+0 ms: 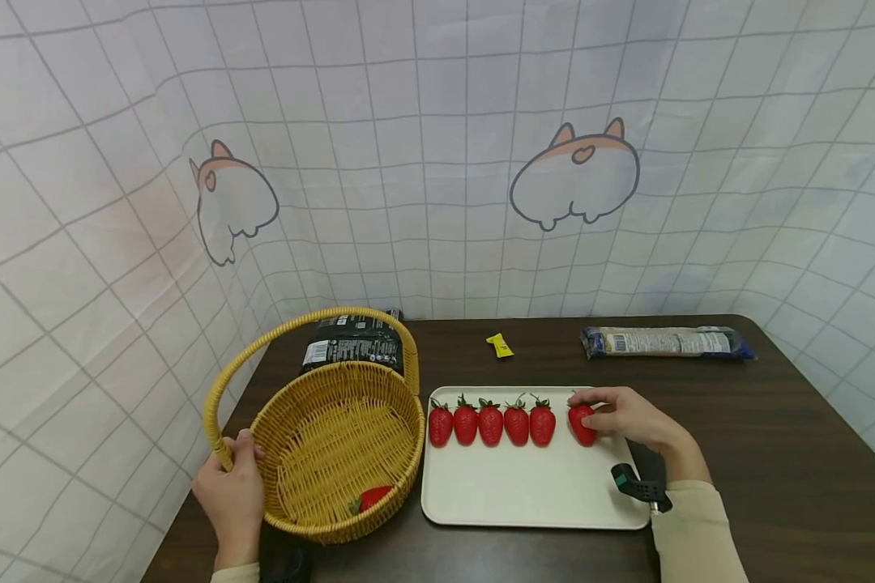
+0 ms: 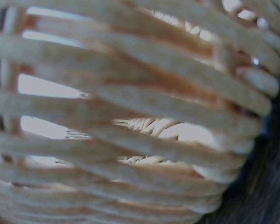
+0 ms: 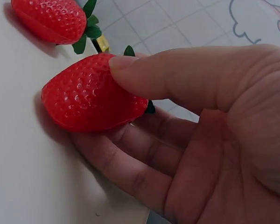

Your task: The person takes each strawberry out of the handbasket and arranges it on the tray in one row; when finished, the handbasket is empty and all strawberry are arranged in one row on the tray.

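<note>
My left hand grips the yellow wicker basket at its left side, by the foot of the tall handle. The basket is tilted, and one strawberry lies low inside it. Close woven strands of the basket fill the left wrist view, where the hand is not seen. Between thumb and fingers my right hand pinches a strawberry at the right part of the white tray. Several more strawberries lie in a row along the tray's back half, stems pointing away.
Behind the basket lies a black package. A small yellow wrapped piece sits near the table's back edge, and a long clear-and-blue packet lies at the back right. A grid-patterned curtain hangs behind the dark table.
</note>
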A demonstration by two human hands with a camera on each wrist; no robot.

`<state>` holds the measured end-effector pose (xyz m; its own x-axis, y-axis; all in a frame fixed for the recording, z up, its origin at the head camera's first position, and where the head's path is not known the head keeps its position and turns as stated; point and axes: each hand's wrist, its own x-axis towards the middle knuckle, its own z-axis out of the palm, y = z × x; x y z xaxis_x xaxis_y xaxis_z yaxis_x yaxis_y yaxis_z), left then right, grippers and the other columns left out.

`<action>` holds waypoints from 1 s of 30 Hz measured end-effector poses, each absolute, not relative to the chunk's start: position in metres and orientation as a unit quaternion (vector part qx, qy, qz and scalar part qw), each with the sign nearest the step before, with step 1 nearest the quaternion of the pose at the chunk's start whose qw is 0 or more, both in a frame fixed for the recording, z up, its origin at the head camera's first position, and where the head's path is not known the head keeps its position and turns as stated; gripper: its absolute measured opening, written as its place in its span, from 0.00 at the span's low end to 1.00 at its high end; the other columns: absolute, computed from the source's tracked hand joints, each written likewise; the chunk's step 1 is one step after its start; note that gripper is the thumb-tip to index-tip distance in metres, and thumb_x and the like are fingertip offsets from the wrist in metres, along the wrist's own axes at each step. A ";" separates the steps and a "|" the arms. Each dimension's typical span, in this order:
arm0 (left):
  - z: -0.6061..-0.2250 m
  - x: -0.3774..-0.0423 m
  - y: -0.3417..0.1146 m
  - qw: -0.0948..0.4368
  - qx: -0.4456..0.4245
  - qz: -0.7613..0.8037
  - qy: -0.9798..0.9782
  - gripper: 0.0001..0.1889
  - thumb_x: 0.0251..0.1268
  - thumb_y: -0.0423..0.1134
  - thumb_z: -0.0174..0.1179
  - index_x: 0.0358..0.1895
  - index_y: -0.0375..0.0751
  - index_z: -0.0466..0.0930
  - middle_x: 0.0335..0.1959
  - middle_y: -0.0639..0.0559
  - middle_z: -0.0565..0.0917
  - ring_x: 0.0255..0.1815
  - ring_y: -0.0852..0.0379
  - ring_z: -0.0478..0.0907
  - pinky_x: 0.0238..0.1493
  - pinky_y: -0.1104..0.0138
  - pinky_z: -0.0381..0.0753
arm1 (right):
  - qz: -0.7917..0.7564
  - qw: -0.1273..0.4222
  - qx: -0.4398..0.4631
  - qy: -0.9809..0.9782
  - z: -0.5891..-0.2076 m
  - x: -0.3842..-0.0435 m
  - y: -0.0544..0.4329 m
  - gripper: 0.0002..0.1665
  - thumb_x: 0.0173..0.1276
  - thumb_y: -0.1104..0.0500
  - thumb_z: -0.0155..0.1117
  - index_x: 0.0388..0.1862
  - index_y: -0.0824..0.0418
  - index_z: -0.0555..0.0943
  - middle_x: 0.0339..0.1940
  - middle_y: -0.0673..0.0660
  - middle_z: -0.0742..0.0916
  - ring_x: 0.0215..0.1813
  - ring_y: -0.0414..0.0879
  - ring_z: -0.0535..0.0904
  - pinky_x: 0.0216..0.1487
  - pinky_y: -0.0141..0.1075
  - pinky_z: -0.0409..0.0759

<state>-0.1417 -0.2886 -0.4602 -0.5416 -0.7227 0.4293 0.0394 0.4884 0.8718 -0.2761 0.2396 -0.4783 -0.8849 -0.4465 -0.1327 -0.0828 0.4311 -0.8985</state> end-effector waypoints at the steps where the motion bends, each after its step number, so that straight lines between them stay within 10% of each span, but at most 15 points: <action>1: -0.460 -0.142 -0.289 0.422 0.226 -0.452 -0.752 0.24 0.71 0.46 0.58 0.18 0.33 0.78 0.13 0.69 0.76 0.06 0.61 0.54 0.11 0.68 0.53 | -0.508 0.180 -0.163 0.826 -0.479 -0.276 0.239 0.24 0.67 0.60 0.66 0.61 0.65 0.77 0.60 0.67 0.77 0.50 0.53 0.77 0.45 0.41 0.80; 30: -0.460 -0.142 -0.288 0.426 0.222 -0.450 -0.753 0.22 0.71 0.44 0.58 0.19 0.34 0.77 0.14 0.71 0.76 0.06 0.60 0.54 0.11 0.69 0.54 | -0.466 0.165 -0.159 0.855 -0.481 -0.280 0.220 0.21 0.64 0.64 0.66 0.57 0.63 0.79 0.53 0.63 0.81 0.44 0.52 0.77 0.41 0.41 0.80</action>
